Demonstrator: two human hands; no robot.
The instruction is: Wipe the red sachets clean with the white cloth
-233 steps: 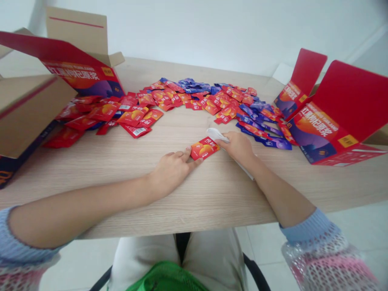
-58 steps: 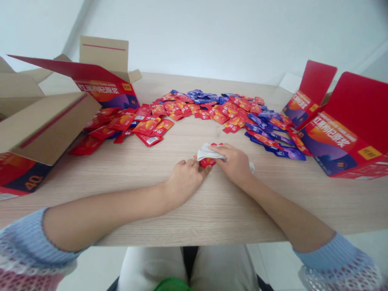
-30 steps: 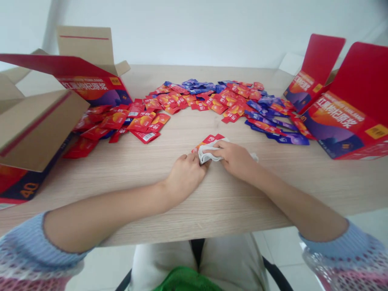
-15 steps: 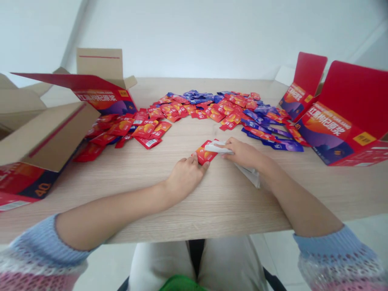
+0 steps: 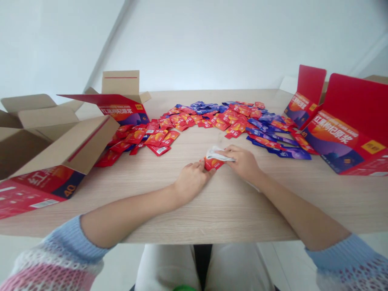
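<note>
- The left hand [image 5: 191, 180] rests on the bench [image 5: 194, 220], its thumb and fingertips touching the left end of a red-and-orange sachet [image 5: 214, 164]; whether they pinch it or only press it down, I cannot tell.
- The right hand [image 5: 243, 162] is closed on a folded white cloth [image 5: 218, 154], fingers and thumb together around it; a strip of the cloth shows below the wrist.
- The sachet lies on the bench in front of the person, between the two hands, with the cloth covering its upper right part.
- Beyond the hands, loose sachets form a broad arc: red ones [image 5: 156, 138] at the left, red and blue ones mixed along the back and right, with several blue sachets [image 5: 294, 153] at the right end.
- Two open cartons stand at the left: a near carton [image 5: 57, 178] marked "40", its flaps spread, and a far carton [image 5: 119, 110] with one brown flap upright.
- At the right stand a large red carton [image 5: 342, 139] and a smaller one [image 5: 300, 107] behind it, both with red flaps raised.
- Both sleeves [image 5: 72, 242] have pale blue ribbed cuffs.
</note>
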